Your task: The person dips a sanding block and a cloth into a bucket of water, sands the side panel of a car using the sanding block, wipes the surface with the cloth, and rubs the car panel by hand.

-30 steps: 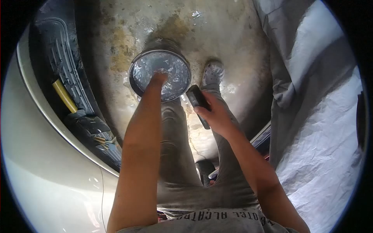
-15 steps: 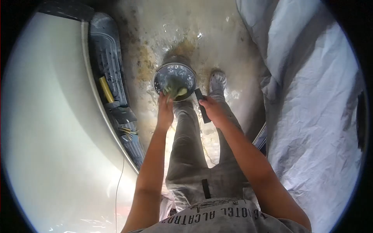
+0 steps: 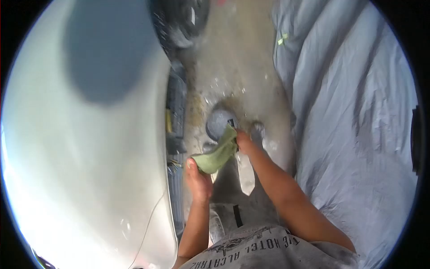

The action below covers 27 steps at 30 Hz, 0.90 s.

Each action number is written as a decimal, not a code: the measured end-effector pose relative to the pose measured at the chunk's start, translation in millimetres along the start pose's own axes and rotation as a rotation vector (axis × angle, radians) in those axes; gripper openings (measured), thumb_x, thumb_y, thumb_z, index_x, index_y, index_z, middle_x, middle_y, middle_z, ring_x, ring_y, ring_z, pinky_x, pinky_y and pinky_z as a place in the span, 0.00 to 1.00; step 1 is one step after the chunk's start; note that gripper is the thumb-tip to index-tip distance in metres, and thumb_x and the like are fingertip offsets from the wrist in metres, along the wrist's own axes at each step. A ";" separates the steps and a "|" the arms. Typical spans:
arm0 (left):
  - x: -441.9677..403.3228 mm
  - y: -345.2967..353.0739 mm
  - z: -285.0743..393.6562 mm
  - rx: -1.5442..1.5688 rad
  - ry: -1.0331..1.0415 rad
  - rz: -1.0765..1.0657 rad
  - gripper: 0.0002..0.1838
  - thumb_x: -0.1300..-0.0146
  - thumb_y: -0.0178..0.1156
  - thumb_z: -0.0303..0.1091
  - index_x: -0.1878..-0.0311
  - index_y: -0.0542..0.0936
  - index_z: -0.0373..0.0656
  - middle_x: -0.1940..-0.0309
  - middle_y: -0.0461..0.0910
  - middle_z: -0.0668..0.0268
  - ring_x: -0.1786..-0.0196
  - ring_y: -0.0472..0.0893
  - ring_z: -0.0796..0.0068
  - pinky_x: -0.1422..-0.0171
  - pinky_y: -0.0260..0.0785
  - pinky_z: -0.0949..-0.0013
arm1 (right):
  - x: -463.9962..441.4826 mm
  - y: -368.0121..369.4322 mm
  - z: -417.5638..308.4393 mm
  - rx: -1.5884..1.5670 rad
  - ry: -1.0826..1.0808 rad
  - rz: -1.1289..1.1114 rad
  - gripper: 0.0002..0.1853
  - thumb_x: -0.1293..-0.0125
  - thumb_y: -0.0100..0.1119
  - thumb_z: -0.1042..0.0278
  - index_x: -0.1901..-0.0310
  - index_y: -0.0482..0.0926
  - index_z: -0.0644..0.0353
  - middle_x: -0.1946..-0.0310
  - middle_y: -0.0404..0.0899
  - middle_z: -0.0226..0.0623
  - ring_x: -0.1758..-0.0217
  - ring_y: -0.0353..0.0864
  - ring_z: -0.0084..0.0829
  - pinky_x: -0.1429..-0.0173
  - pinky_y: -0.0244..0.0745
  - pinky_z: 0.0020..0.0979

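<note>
A limp green sheet (image 3: 216,158), cloth or paper I cannot tell, stretches slantwise between my hands. My left hand (image 3: 199,183) is closed on its lower left end, thumb on top. My right hand (image 3: 244,142) is closed at the upper right end, around a narrow dark block (image 3: 231,122) that shows only partly behind the sheet. Whether the right fingers also pinch the sheet is hidden. Just beyond the sheet stands a round bucket (image 3: 216,122) with greyish liquid inside, partly covered by the sheet.
A pale, glossy car body panel (image 3: 112,148) fills the left side. Beside it runs a dark ledge (image 3: 177,103) with a yellow item (image 3: 169,120) and small tools on it. Grey sheeting (image 3: 349,134) hangs on the right. The floor (image 3: 242,58) looks wet.
My left hand has come up out of the bucket with the green sheet and moved back toward my body. The sheet now spans to my right hand. My view has shifted left and farther ahead.
</note>
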<state>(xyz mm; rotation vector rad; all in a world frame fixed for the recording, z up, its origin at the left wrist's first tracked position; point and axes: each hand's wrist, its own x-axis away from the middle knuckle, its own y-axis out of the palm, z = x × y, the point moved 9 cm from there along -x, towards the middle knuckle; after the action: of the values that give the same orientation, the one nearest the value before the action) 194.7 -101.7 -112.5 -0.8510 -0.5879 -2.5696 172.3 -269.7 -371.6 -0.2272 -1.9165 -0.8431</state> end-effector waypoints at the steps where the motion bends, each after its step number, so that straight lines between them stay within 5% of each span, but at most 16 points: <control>1: 2.6 1.6 7.7 0.023 0.009 -0.029 0.25 0.18 0.52 0.52 0.36 0.73 0.38 0.41 0.78 0.58 0.37 0.79 0.61 0.27 0.69 0.53 | 13.0 30.9 -15.5 -0.127 -0.041 -0.103 0.19 0.22 0.57 0.50 0.44 0.81 0.57 0.57 0.84 0.31 0.57 0.83 0.31 0.49 0.79 0.36; 5: 2.3 32.4 19.2 -0.177 0.012 0.018 0.33 0.23 0.57 0.57 0.24 0.65 0.49 0.33 0.73 0.58 0.33 0.77 0.61 0.27 0.68 0.51 | 123.0 127.0 -120.0 0.740 -0.699 0.169 0.19 0.23 0.55 0.53 0.44 0.80 0.59 0.53 0.86 0.45 0.49 0.87 0.46 0.43 0.80 0.44; 7: 1.1 54.5 10.0 -0.159 0.047 -0.057 0.34 0.23 0.58 0.58 0.24 0.64 0.49 0.31 0.72 0.59 0.32 0.76 0.61 0.26 0.68 0.50 | 148.8 162.6 -154.8 1.133 -0.814 0.321 0.20 0.23 0.54 0.53 0.43 0.80 0.61 0.48 0.86 0.54 0.43 0.85 0.54 0.41 0.78 0.48; 10: 14.7 97.0 51.4 0.054 -0.086 -0.210 0.34 0.24 0.59 0.57 0.24 0.65 0.50 0.29 0.73 0.58 0.30 0.76 0.60 0.26 0.68 0.48 | 226.7 227.0 -204.9 1.166 -0.854 0.440 0.23 0.23 0.52 0.52 0.39 0.78 0.62 0.45 0.83 0.62 0.38 0.80 0.62 0.36 0.75 0.51; 12: 14.9 123.1 74.7 0.247 -0.303 -0.448 0.29 0.25 0.61 0.50 0.26 0.70 0.51 0.32 0.77 0.57 0.30 0.78 0.57 0.29 0.72 0.46 | 264.8 264.9 -233.1 0.960 -0.867 0.377 0.24 0.22 0.52 0.52 0.38 0.77 0.62 0.44 0.82 0.62 0.38 0.80 0.63 0.35 0.75 0.50; 15: 13.7 145.9 120.8 0.161 -0.325 -0.692 0.27 0.28 0.61 0.43 0.29 0.72 0.49 0.34 0.78 0.57 0.33 0.80 0.54 0.34 0.78 0.45 | 239.6 275.7 -272.8 0.619 -0.980 0.232 0.25 0.21 0.50 0.50 0.38 0.78 0.65 0.42 0.83 0.56 0.41 0.83 0.59 0.36 0.74 0.49; 17: 17.9 161.2 181.4 0.024 -0.141 -0.620 0.31 0.35 0.60 0.30 0.28 0.69 0.40 0.37 0.80 0.53 0.37 0.82 0.51 0.36 0.81 0.44 | 222.7 272.1 -310.8 0.298 -1.060 0.215 0.26 0.20 0.50 0.49 0.40 0.78 0.67 0.44 0.84 0.50 0.45 0.85 0.54 0.37 0.75 0.47; 18: 2.5 170.1 196.6 -0.009 -0.090 -0.609 0.33 0.38 0.59 0.25 0.27 0.68 0.39 0.36 0.79 0.54 0.37 0.82 0.53 0.34 0.80 0.48 | 230.4 273.8 -336.8 0.310 -1.029 0.104 0.25 0.19 0.49 0.49 0.42 0.78 0.66 0.51 0.84 0.41 0.50 0.86 0.42 0.42 0.79 0.43; 20: -32.1 189.4 213.9 -0.074 0.014 -0.601 0.36 0.44 0.58 0.20 0.28 0.72 0.38 0.38 0.80 0.57 0.37 0.82 0.57 0.32 0.77 0.58 | 228.5 261.1 -355.4 0.153 -0.821 0.104 0.23 0.18 0.48 0.50 0.44 0.78 0.64 0.53 0.83 0.39 0.52 0.85 0.37 0.45 0.81 0.41; 22: -62.5 227.0 219.5 -0.346 0.113 -0.586 0.34 0.45 0.58 0.21 0.30 0.76 0.40 0.39 0.82 0.53 0.38 0.83 0.54 0.33 0.76 0.58 | 193.6 250.9 -343.0 -0.060 -0.534 0.084 0.20 0.17 0.47 0.50 0.46 0.79 0.60 0.53 0.83 0.38 0.51 0.86 0.33 0.50 0.84 0.38; 25: -77.9 284.4 244.8 -1.001 0.377 -0.513 0.30 0.44 0.60 0.23 0.34 0.80 0.44 0.41 0.83 0.48 0.40 0.84 0.49 0.35 0.77 0.56 | 114.2 278.8 -307.7 -0.390 -0.485 -0.231 0.20 0.18 0.49 0.51 0.45 0.80 0.61 0.51 0.84 0.38 0.50 0.86 0.33 0.48 0.84 0.38; 27: -56.3 308.4 282.4 -1.413 0.519 -0.438 0.28 0.44 0.63 0.25 0.37 0.81 0.46 0.42 0.83 0.46 0.42 0.84 0.46 0.37 0.77 0.54 | 90.5 309.5 -303.1 -0.337 -0.428 -0.386 0.22 0.18 0.51 0.50 0.39 0.78 0.61 0.46 0.83 0.38 0.44 0.85 0.35 0.44 0.82 0.37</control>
<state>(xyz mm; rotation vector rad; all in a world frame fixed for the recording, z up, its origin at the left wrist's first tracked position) 513.4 -211.4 141.5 -0.2777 1.4967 -3.1839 497.7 -253.2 -72.1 -0.2589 -2.2434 -1.4753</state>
